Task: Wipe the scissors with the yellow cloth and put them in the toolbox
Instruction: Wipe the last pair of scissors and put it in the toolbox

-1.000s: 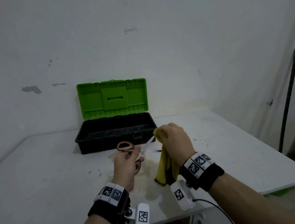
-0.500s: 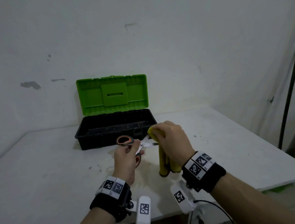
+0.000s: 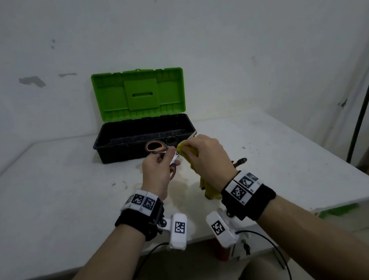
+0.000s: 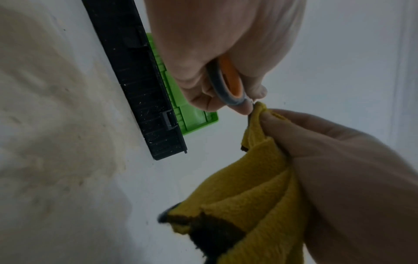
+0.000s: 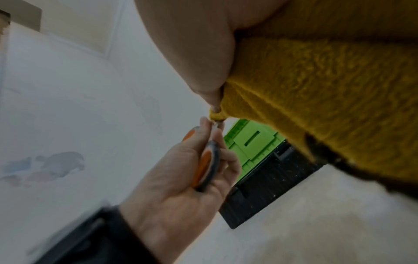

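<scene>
My left hand grips the orange-and-grey handles of the scissors, held above the table in front of the toolbox. The handle shows between its fingers in both wrist views. My right hand holds the yellow cloth bunched round the blades near the pivot; only a blade tip pokes out past it. The cloth's tail hangs down below my wrist. The black toolbox stands open behind, its green lid upright.
The white table is stained near the hands. A small dark tool lies on it just right of my right hand. The wall is close behind the toolbox. A dark pole leans at the right, past the table's edge.
My right hand has slid the cloth along the blades toward the pivot, closer to my left hand. Both hands have risen slightly toward the toolbox.
</scene>
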